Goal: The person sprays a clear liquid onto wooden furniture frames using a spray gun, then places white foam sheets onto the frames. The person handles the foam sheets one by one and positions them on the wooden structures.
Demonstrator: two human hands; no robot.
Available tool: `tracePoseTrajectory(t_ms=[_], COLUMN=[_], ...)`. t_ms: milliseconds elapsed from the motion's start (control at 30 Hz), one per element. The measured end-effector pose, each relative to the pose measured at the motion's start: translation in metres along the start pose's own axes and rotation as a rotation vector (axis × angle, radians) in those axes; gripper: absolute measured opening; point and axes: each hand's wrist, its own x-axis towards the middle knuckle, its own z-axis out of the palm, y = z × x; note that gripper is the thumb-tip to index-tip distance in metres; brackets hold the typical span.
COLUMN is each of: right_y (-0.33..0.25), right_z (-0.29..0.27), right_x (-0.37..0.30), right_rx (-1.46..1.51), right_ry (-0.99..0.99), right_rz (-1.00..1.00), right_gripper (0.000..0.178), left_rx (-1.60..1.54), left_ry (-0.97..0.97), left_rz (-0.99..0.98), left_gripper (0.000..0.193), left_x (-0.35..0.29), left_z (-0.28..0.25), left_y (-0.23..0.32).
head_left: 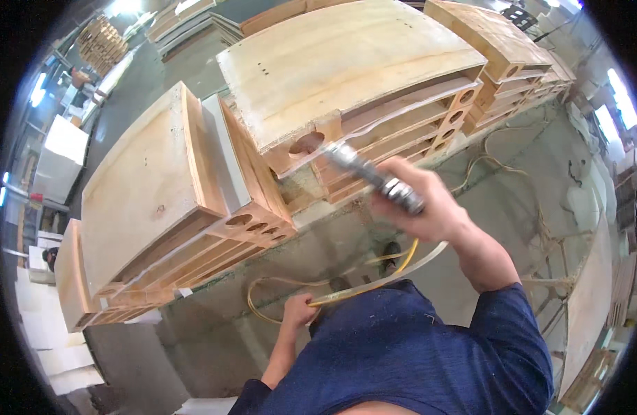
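Observation:
My right hand (426,197) is closed around a silver and dark metal spray gun (374,176), slightly blurred, held up over the front of a wooden cabinet frame (353,62). The gun's tip overlaps the view of a round hole (307,144) at that frame's near left corner; whether they touch I cannot tell. A yellow hose (407,257) and a clear hose (374,282) run below the right hand toward my left hand (299,309). Low in front of my body, that hand is closed on the hoses.
Another stack of wooden frames (145,187) with round holes stands at the left, more (495,41) at the far right. A hose (495,162) lies looped on the concrete floor (464,207). A large panel (588,297) leans at the right. Stacked wood (103,45) is far left.

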Motion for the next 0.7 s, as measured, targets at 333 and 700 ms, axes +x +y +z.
tracePoseTrajectory(t_ms=[333,700], right_y=[-0.007,0.159], right_z=[-0.034,-0.246], right_x=[-0.045,-0.102], right_rx=[-0.020,0.199], right_ry=[0.039,0.786], right_rz=[0.066,0.501], right_gripper=[0.026,0.015], left_rx=[0.035,-0.009], left_ry=[-0.001,-0.050], left_rz=[0.076,0.048], left_gripper=[0.020,0.022], left_x=[0.012,0.063], left_z=[-0.010,0.061], left_y=[0.030,0.142])
